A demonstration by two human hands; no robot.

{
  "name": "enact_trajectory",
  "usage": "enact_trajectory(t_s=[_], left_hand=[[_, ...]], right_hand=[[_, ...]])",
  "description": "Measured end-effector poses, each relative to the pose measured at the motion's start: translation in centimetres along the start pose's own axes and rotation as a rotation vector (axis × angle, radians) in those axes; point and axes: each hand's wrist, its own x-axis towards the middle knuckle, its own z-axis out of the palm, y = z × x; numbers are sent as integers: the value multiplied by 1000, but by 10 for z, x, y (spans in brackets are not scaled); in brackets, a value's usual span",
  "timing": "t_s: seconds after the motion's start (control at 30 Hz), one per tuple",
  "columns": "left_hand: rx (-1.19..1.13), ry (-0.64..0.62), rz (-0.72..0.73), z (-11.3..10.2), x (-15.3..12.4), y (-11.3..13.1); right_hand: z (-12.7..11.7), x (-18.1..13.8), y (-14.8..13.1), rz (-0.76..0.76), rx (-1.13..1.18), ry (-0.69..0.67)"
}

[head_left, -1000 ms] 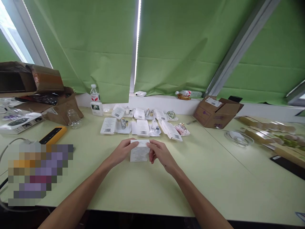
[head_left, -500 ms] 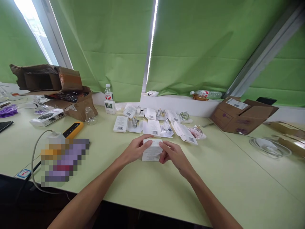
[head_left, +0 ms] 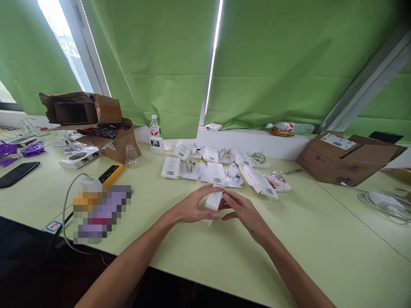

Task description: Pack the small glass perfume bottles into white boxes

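A small white carton (head_left: 213, 202), tilted on edge, is between my hands above the near-middle of the table. My left hand (head_left: 194, 207) is closed around it, thumb along the near side and fingers over the far side. At its right end, the bent fingers of my right hand (head_left: 240, 209) touch the carton; some fingertips are hidden behind it. A white piece with small dark marks (head_left: 207, 222) shows below my left thumb; whether it is a carton flap I cannot tell. Just beyond lie flattened white cartons (head_left: 215, 172) with glass perfume bottles (head_left: 231, 171) beside them.
A round pink perfume bottle (head_left: 276, 182) lies at the right end of the rows. Cardboard boxes stand at left (head_left: 117, 143) and right (head_left: 337, 160). A yellow power strip (head_left: 113, 173) with a cable and a phone (head_left: 19, 174) lie on the left.
The carton has turned from its broad printed face to a narrow side, now tilted. My left hand has shifted its grip around it, and my right thumb has come away from the top. The view has swung left.
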Motion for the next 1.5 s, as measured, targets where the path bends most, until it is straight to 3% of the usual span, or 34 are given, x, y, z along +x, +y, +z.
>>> enact_trajectory(t_s=[0.3, 0.67, 1.13, 1.37, 1.5], left_hand=[[306, 88, -3, 2, 1, -4], [431, 34, -74, -2, -4, -2], [616, 269, -300, -53, -22, -7], [800, 414, -495, -74, -35, -19], [857, 557, -693, -90, -44, -26]], right_hand=[[0, 4, 7, 57, -58, -72], [-2, 9, 13, 91, -170, -106], [-4, 11, 26, 102, -251, -121], [-3, 7, 23, 60, -275, -109], [-3, 6, 24, 30, -305, -126]])
